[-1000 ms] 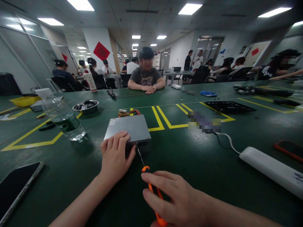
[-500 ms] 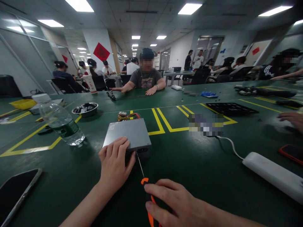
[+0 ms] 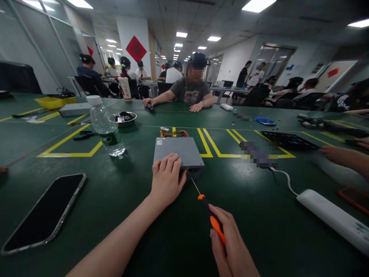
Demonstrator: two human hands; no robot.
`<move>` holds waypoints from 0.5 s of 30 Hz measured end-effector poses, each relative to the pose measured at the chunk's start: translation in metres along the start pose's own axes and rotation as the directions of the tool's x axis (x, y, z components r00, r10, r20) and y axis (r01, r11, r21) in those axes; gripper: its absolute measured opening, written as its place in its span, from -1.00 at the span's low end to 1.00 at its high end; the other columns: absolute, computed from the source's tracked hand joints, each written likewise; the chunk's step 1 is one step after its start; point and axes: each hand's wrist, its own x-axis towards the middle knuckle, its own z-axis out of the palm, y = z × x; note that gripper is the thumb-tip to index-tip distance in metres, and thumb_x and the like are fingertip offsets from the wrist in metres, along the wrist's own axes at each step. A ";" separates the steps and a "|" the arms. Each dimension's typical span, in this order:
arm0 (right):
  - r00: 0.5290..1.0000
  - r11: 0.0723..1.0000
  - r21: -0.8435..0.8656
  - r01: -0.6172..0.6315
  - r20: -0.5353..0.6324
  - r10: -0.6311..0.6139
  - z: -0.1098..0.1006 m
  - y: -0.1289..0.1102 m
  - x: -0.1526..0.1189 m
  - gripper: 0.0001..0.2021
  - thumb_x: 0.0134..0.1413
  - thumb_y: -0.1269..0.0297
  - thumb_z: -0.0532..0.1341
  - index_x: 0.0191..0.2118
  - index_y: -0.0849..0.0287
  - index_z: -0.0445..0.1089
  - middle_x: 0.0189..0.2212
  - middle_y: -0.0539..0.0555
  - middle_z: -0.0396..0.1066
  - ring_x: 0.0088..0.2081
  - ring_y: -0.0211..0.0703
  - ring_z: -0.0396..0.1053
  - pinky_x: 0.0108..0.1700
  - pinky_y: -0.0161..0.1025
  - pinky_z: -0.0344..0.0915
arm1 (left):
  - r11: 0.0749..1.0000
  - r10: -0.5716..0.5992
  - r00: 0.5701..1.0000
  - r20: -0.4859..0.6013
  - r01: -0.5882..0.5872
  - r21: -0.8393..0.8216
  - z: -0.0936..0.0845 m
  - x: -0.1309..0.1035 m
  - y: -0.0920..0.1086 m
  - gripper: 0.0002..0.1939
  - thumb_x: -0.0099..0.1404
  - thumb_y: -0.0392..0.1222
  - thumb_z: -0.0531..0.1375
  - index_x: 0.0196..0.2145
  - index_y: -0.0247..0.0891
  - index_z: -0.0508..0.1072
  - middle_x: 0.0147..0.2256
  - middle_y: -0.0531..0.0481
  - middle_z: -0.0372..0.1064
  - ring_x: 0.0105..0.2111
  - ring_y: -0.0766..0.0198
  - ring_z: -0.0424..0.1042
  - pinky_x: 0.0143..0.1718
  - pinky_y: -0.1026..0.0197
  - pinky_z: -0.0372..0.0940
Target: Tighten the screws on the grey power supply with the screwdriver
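Pressing our left hand (image 3: 167, 181) flat on the near end of the grey box (image 3: 178, 152), fingers spread over its top edge. Our right hand (image 3: 232, 246) is wrapped around the orange screwdriver (image 3: 209, 215); its tip meets the box's near face, just right of the left thumb. Box sits mid-table (image 3: 178, 238) between yellow lines, wires (image 3: 173, 133) at its far end. Metal bowl (image 3: 124, 118) behind the bottle (image 3: 105, 130) holds small dark parts, too small to tell. Yellow tray (image 3: 52, 102) far left, contents unclear. Phone (image 3: 46, 213) lies near left, power strip (image 3: 334, 219) near right, both well apart from the box. Bare green surface between them and around our hands.
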 end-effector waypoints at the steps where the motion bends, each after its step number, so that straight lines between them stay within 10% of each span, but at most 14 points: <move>1: 0.997 0.994 0.075 -0.083 -0.001 0.083 0.005 -0.005 -0.002 -0.63 0.18 0.40 0.03 0.11 0.20 0.14 -0.09 0.17 0.34 -0.18 -0.15 0.42 -0.29 -0.37 0.41 | 1.000 0.001 1.000 0.000 -0.001 -0.003 -0.001 0.000 0.000 -0.73 0.28 -0.16 0.03 -0.08 -0.25 0.29 0.01 -0.15 0.30 0.06 0.06 0.20 -0.01 -0.01 0.00; 5: 0.908 0.827 0.420 -0.375 -0.016 0.419 0.025 -0.021 -0.005 -0.68 0.15 0.27 0.12 0.02 0.16 0.18 -0.21 0.10 0.35 -0.28 -0.15 0.40 -0.39 -0.35 0.37 | 1.000 0.005 1.000 -0.008 -0.005 -0.009 -0.002 0.000 0.001 -0.73 0.28 -0.16 0.03 -0.08 -0.25 0.29 0.02 -0.18 0.30 0.06 0.05 0.20 -0.03 -0.01 0.01; 8: 0.756 0.479 0.671 -0.566 0.191 0.626 0.036 -0.031 -0.001 -0.66 0.15 0.08 0.14 -0.05 0.17 0.19 -0.38 0.02 0.32 -0.57 -0.32 0.26 -0.61 -0.40 0.20 | 1.000 0.007 1.000 -0.014 -0.007 -0.023 -0.001 0.000 0.000 -0.73 0.28 -0.16 0.03 -0.08 -0.26 0.30 0.01 -0.18 0.30 0.06 0.05 0.20 -0.02 -0.02 0.00; 15: 0.510 -0.161 0.748 -0.644 0.576 0.639 0.038 -0.047 0.024 -0.50 -0.22 -0.09 0.35 -0.28 0.17 0.22 -0.44 0.00 0.30 -0.58 -0.39 0.16 -0.66 -0.49 -0.07 | 1.000 0.012 0.999 -0.031 -0.012 -0.025 0.001 -0.001 -0.001 -0.73 0.28 -0.17 0.02 -0.08 -0.25 0.30 0.00 -0.16 0.32 0.04 0.06 0.22 -0.03 -0.01 -0.01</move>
